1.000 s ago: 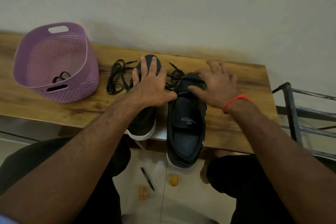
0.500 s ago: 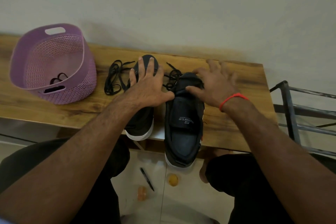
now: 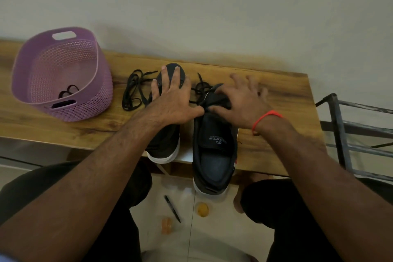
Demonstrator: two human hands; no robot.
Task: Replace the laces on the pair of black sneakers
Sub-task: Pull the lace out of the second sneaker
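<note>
From the head camera I look down on a wooden table [image 3: 63, 125] set against a pale wall, with my two bare forearms reaching over its near edge. My left hand [image 3: 173, 100] lies flat on the left black sneaker [image 3: 164, 144], fingers straight and spread across the toe end, palm pressing the upper; it grips nothing. That sneaker points away from me, its white-soled heel sitting at the table's near edge.

My right hand [image 3: 236, 102] rests on the right black sneaker [image 3: 214, 155], over the tongue and eyelet area. Its fingers are fanned out and blurred, and the thumb reaches left toward the left hand's thumb, the two nearly touching. I cannot tell whether the thumb has hold of the lace beneath it. A red thread band [image 3: 265, 118] circles that wrist. The right sneaker's heel overhangs the table edge, its dark insole and printed tongue label facing up.

A tangle of black lace [image 3: 201, 89] shows between the two shoes, just beyond the thumbs. A second loose black lace [image 3: 134, 91] lies heaped on the table just left of the left sneaker, between it and a purple perforated basket [image 3: 85, 110]. Inside the basket sits another small dark loop of lace [image 3: 68, 90].

On the tiled floor below, between my knees, lie a black pen [image 3: 172, 208] and two small amber objects. A dark metal rack [image 3: 344, 134] stands to the right of the table.
</note>
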